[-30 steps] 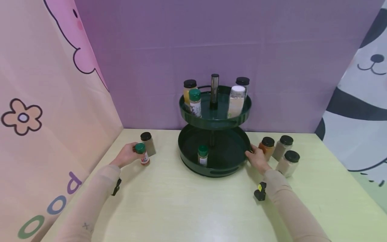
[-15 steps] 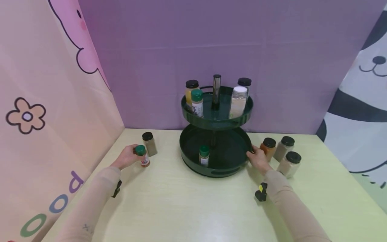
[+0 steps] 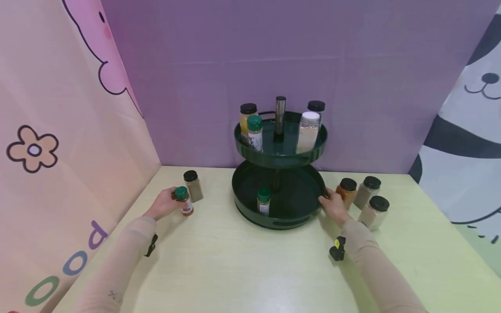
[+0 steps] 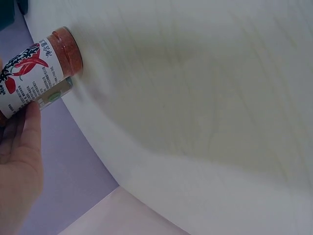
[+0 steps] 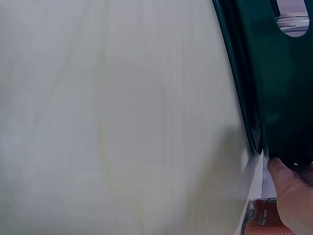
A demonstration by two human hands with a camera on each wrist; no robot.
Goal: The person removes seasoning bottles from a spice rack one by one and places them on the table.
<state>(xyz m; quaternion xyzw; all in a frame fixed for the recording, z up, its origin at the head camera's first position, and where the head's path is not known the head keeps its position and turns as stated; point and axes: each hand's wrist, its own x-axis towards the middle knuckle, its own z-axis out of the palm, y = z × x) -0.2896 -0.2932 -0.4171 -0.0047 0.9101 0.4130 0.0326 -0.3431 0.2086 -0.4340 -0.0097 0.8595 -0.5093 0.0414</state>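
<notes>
My left hand (image 3: 163, 204) holds a small spice jar (image 3: 187, 208) with a green cap and red powder. In the left wrist view, the same spice jar (image 4: 36, 71) shows a label with chili peppers, its base close to the tabletop. Just behind it stands a black-capped jar (image 3: 194, 188) of greyish powder. My right hand (image 3: 334, 206) grips the right rim of the lower tier of a dark green two-tier spice rack (image 3: 279, 224). From the right wrist, that hand (image 5: 296, 196) pinches the rack's edge, some fingers being hidden. One green-capped jar (image 3: 264, 202) stands on the lower tier.
On the upper tier are a yellow jar (image 3: 245, 119), a green-capped jar (image 3: 255, 137), a white-capped jar (image 3: 308, 134) and a black-capped jar (image 3: 317, 108). Right of my right hand stand an orange jar (image 3: 347, 191), a grey jar (image 3: 367, 193) and a pale jar (image 3: 374, 214).
The head view has shifted slightly. Both hands, the held jar and the rack keep nearly the same places.
</notes>
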